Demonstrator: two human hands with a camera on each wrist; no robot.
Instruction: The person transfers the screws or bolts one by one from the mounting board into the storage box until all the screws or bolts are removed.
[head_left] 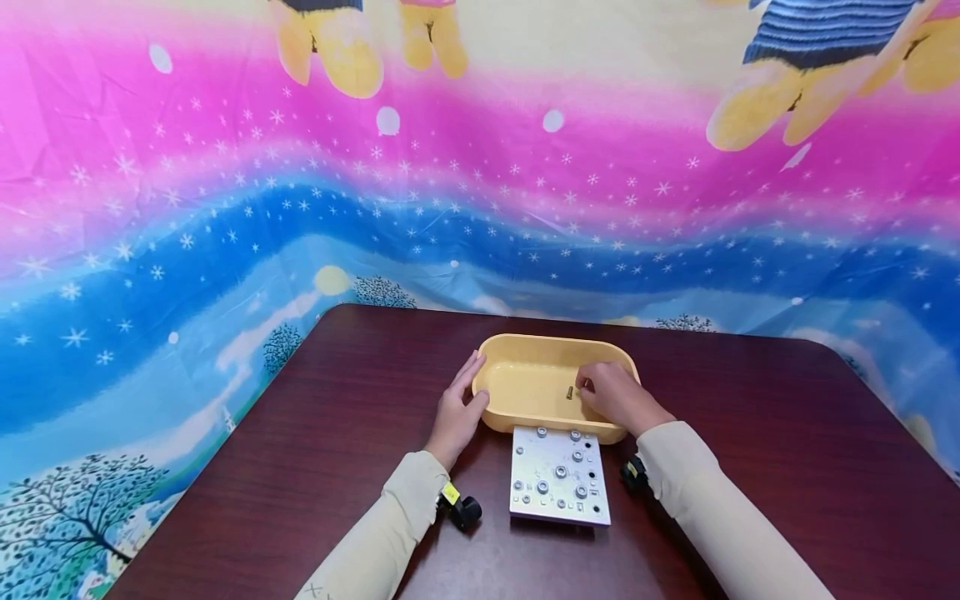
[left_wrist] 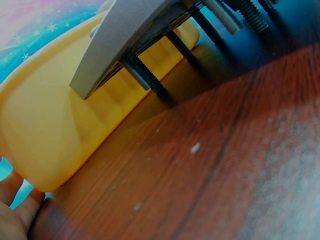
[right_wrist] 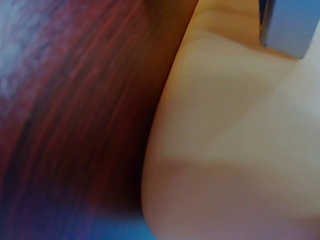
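Note:
A yellow oblong tray (head_left: pixel 517 421) stands on the table. My left hand (head_left: pixel 456 417) lies against its left end, fingers fairly straight along the outer wall and the thumb near the rim. In the left wrist view, fingers (left_wrist: pixel 27 205) touch the tray's wall (left_wrist: pixel 45 125). My right hand (head_left: pixel 618 396) reaches over the right side into the tray, fingers bent down at its floor. Beside those fingertips lies a small brass-coloured screw (head_left: pixel 569 392). Whether the fingertips pinch something is hidden. The right wrist view shows mostly the tray's outer wall (right_wrist: pixel 225 115).
A silver metal plate (head_left: pixel 551 492) with several bolts through it is right in front of the tray. Bolt shanks (left_wrist: pixel 142 75) stick out below, holding it above the dark wooden table (head_left: pixel 360 383). A printed cloth (head_left: pixel 480 183) hangs behind.

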